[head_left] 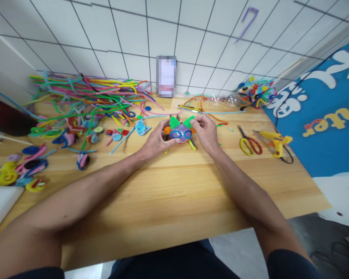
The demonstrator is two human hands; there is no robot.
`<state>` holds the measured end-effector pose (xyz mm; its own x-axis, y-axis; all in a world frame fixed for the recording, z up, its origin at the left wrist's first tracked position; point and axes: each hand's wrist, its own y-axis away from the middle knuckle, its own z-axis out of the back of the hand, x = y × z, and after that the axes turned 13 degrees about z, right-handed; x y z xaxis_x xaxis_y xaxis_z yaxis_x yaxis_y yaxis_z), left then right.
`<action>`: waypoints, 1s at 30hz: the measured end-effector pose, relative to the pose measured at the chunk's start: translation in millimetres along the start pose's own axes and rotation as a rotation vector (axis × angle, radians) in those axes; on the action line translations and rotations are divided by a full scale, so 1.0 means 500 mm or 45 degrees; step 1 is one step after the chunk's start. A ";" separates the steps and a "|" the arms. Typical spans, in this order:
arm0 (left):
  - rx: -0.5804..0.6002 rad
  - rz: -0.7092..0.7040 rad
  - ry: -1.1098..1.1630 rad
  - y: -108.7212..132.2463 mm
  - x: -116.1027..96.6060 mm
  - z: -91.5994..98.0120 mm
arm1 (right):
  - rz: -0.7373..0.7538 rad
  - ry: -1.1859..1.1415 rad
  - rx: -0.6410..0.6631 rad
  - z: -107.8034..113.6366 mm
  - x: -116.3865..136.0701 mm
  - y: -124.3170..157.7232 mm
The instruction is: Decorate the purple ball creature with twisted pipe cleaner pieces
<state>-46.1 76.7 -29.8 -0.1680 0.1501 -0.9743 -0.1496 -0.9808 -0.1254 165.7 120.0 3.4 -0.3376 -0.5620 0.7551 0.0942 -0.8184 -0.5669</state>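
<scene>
Head view: left hand (157,142) is gripping a craft face (180,130), right hand (206,132) pinching its green ear (187,123). Lettering "nter" (337,121) is showing beyond the desk's right edge (306,182).

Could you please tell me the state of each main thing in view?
Craft figure: held in both hands
Left hand: fingers against the figure's side
Right hand: fingers pinching one green ear
Scissors: lying flat, unheld
Hot-glue gun: lying down, unheld
Smartphone: upright, screen lit
Pipe cleaners: loosely heaped
</scene>
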 end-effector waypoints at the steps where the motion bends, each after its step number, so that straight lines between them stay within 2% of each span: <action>1: 0.000 0.003 0.002 0.000 -0.001 0.000 | 0.000 -0.024 0.001 0.002 0.002 0.001; 4: -0.009 0.019 -0.002 0.002 -0.003 -0.001 | -0.036 -0.078 -0.007 0.016 0.007 0.010; 9: -0.015 0.032 -0.038 0.003 -0.003 0.001 | -0.095 0.026 -0.019 0.037 0.004 0.035; 19: -0.031 0.032 -0.031 0.001 -0.006 -0.001 | -0.054 0.102 -0.006 0.016 0.010 0.042; 30: -0.035 0.042 -0.013 0.003 -0.008 -0.001 | 0.102 0.244 0.014 0.019 0.002 0.043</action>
<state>-45.0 74.6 -26.2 -0.1826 0.1184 -0.9760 -0.1169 -0.9883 -0.0981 176.1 100.9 -5.0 -0.5003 -0.5932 0.6307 0.1379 -0.7737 -0.6183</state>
